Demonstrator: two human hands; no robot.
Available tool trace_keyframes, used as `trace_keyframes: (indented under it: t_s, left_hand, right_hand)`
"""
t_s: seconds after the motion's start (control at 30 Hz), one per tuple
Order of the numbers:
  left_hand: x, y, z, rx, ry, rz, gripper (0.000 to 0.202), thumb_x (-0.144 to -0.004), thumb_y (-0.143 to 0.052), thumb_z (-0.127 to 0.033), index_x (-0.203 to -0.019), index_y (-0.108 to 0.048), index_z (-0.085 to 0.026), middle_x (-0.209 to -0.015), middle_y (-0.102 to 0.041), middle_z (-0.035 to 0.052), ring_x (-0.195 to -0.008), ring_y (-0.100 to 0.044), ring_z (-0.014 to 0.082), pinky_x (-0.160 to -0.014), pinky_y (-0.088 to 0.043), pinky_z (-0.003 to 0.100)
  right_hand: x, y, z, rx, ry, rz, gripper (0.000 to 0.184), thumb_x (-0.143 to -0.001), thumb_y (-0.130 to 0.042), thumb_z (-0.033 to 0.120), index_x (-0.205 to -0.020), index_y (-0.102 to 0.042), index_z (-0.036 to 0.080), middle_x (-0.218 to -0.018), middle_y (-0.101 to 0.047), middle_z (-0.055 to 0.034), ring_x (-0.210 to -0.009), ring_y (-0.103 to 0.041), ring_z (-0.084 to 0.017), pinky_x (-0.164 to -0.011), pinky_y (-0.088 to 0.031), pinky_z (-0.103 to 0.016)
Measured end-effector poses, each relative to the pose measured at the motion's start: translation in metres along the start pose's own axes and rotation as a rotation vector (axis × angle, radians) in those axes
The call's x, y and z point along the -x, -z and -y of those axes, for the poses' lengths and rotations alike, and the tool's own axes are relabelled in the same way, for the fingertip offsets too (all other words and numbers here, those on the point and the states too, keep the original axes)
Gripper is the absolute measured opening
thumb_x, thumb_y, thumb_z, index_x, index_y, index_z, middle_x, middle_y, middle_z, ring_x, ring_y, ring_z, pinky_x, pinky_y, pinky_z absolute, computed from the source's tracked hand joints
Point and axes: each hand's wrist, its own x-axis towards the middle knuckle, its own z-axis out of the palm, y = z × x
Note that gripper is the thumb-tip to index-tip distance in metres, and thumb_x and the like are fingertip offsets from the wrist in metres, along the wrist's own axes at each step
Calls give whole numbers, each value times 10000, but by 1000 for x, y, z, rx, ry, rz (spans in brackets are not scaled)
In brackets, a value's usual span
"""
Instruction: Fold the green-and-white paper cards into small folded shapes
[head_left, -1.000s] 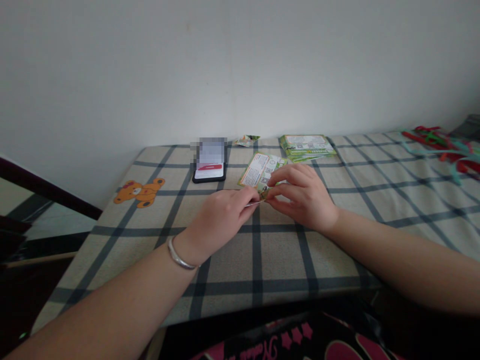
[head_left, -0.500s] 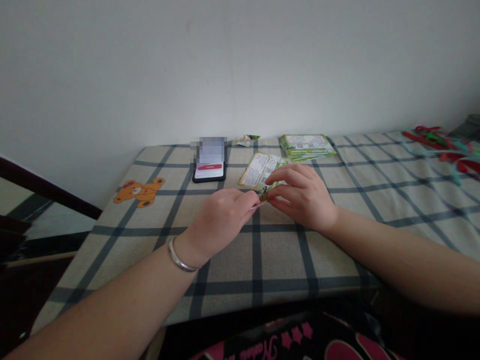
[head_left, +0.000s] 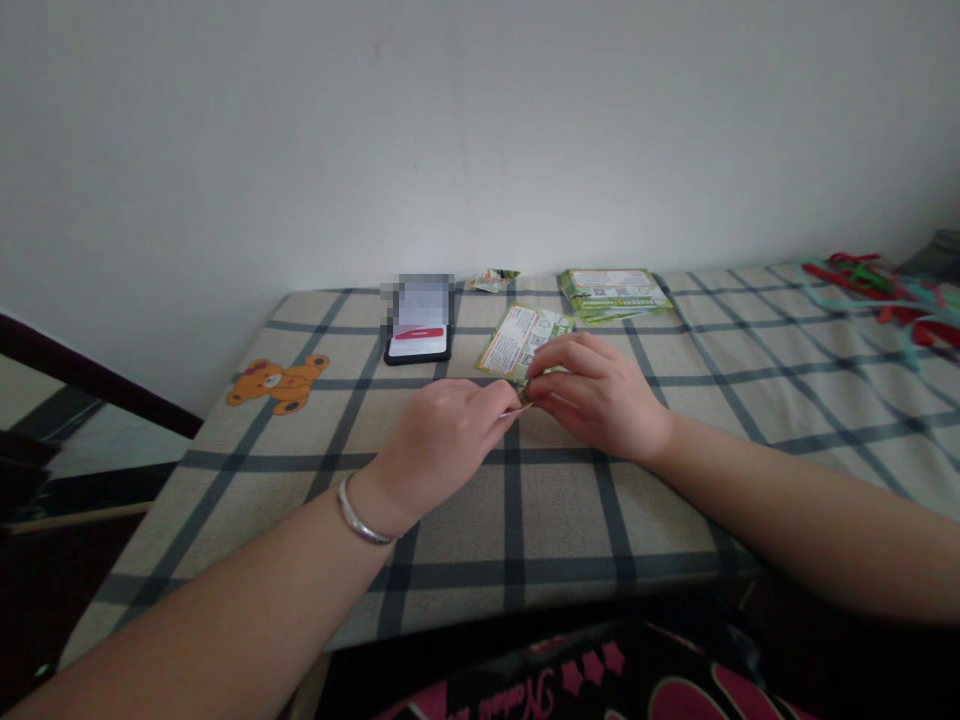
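A green and white printed packet (head_left: 517, 342) lies on the checked tablecloth (head_left: 570, 510) in front of me. My left hand (head_left: 442, 440), with a silver bangle on its wrist, pinches the packet's near corner from the left. My right hand (head_left: 600, 395) pinches the same near edge from the right, fingers curled over it. The two sets of fingertips almost meet. The part of the packet under my fingers is hidden.
A stack of similar green packets (head_left: 611, 292) lies near the wall, with a small torn green scrap (head_left: 493, 280) to its left. A black phone (head_left: 420, 325) rests left of the packet. Red and green strips (head_left: 892, 295) lie at the far right. A bear patch (head_left: 277, 382) marks the cloth.
Both hands stay pinched on the packet's near edge. My right hand has shifted slightly left and its fingers have curled tighter.
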Motion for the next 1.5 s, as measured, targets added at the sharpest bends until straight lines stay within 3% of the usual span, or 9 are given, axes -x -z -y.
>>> trace_keyframes:
  t_s: [0.37,0.57,0.77,0.97,1.2,1.37,1.5]
  left_hand:
    - [-1,2,0,21,88,17,107,-906,-576,-265,-843,-620,-190,-708,-687,4,-636,-645,157,-563,-419,262]
    - [-1,2,0,19,103,15,94,-901,-578,-259,-842,-615,-195,-702,-688,2,-625,-648,162,-553,-409,264]
    - [-1,1,0,28,109,14,79,-903,-589,-273,-875,-596,-200,-716,-687,-10,-627,-652,159,-552,-396,258]
    - [-1,1,-1,42,140,-5,89,-906,-590,-280,-930,-573,-195,-739,-690,-15,-621,-653,145,-537,-386,245]
    - [-1,-2,1,81,147,54,111,-903,-602,-284,-970,-625,-198,-787,-716,-4,-664,-669,163,-580,-417,261]
    - [-2,-3,4,215,239,108,124,-903,-600,-294,-940,-671,-198,-842,-735,9,-719,-678,164,-630,-449,264]
    - [-4,0,5,302,350,142,142,-881,-625,-321,-889,-686,-194,-781,-724,9,-688,-660,162,-596,-436,258]
  right_hand:
    - [1,2,-4,16,-86,-76,105,-840,-678,318,-798,-660,223,-926,-659,-39,-914,-593,-202,-805,-470,-367]
    - [1,2,-1,55,-74,-19,73,-849,-667,278,-810,-659,217,-944,-663,-45,-896,-581,-203,-774,-467,-358]
    - [1,1,-2,-3,-98,-65,147,-825,-699,311,-751,-630,204,-887,-663,-39,-869,-595,-192,-754,-462,-336]
    - [2,-2,-1,-85,-276,2,215,-793,-731,325,-923,-639,181,-820,-684,-28,-798,-616,-182,-721,-453,-311]
    - [3,-7,-1,-180,-202,82,88,-854,-637,247,-881,-698,190,-819,-702,-31,-796,-601,-166,-717,-448,-287]
    - [1,-5,2,-249,-229,93,88,-860,-615,221,-839,-692,184,-815,-707,-30,-793,-602,-160,-722,-446,-283]
    - [1,-3,1,-296,-280,78,110,-857,-613,208,-776,-683,182,-754,-693,-17,-737,-588,-140,-687,-427,-271]
